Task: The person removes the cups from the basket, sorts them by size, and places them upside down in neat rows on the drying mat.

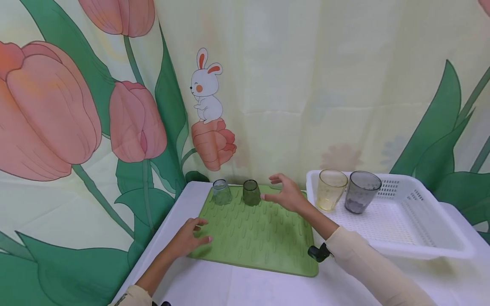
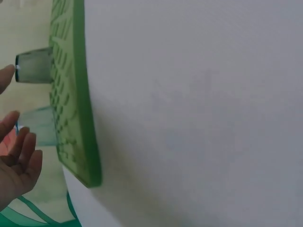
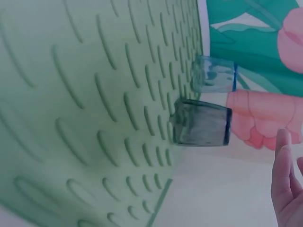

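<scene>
Two small glasses stand near the back edge of a green ridged mat [image 1: 264, 238], their narrower ends up. One is a pale blue glass [image 1: 222, 194]; to its right is a dark grey-green glass [image 1: 251, 194]. My right hand [image 1: 285, 194] is just right of the dark glass, thumb and fingers spread, holding nothing. In the right wrist view a gap shows between the fingers [image 3: 283, 175] and the dark glass [image 3: 202, 124]. My left hand [image 1: 188, 238] hovers by the mat's left front edge, fingers loosely bent and holding nothing.
At the right stands a white perforated basket [image 1: 432, 238]. A yellow glass [image 1: 331, 191] and a grey-purple glass [image 1: 361, 193] stand in its left part. A printed curtain [image 1: 275, 85] hangs behind the table [image 1: 214, 284], which has a white cover.
</scene>
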Demonstrator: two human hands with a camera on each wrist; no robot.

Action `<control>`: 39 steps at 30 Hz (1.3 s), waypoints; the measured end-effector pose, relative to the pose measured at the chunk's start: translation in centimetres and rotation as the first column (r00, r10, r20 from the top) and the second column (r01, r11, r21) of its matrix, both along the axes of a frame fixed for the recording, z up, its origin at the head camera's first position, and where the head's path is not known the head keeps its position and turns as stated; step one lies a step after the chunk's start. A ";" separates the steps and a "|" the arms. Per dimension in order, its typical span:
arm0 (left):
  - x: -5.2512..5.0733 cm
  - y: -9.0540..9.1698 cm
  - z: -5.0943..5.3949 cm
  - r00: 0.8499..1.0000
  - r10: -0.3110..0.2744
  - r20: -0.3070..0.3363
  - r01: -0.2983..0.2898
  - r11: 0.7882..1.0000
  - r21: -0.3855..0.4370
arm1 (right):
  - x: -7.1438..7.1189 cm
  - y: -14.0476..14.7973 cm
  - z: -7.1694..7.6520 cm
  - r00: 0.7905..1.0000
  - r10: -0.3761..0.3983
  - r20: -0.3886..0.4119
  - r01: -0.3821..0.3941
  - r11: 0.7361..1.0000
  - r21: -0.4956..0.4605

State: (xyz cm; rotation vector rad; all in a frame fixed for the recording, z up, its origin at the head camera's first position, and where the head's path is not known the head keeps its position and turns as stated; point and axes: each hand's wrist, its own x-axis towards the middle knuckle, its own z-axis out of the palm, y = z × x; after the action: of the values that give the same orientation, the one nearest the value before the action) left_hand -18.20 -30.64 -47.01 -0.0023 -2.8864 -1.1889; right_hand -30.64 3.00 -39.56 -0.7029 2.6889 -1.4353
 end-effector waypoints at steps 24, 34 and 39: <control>-2.3 6.4 4.0 0.969 -0.225 -0.106 0.236 0.966 0.109 | 5.1 6.8 1.4 0.995 0.050 0.081 -0.038 0.988 -0.152; -3.2 8.6 5.2 0.950 -0.287 -0.125 0.303 0.942 0.142 | 6.3 9.6 1.0 0.993 0.032 0.112 -0.012 0.984 -0.175; -3.8 9.7 5.8 0.936 -0.320 -0.147 0.342 0.926 0.158 | 6.5 11.1 0.7 0.993 0.011 0.115 0.010 0.983 -0.181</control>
State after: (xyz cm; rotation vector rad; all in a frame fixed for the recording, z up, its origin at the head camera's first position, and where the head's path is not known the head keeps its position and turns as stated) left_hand -21.99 -20.99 -41.25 -0.5605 -2.7341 -1.4416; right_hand -24.16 14.06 -38.82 -0.6073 2.4956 -1.6808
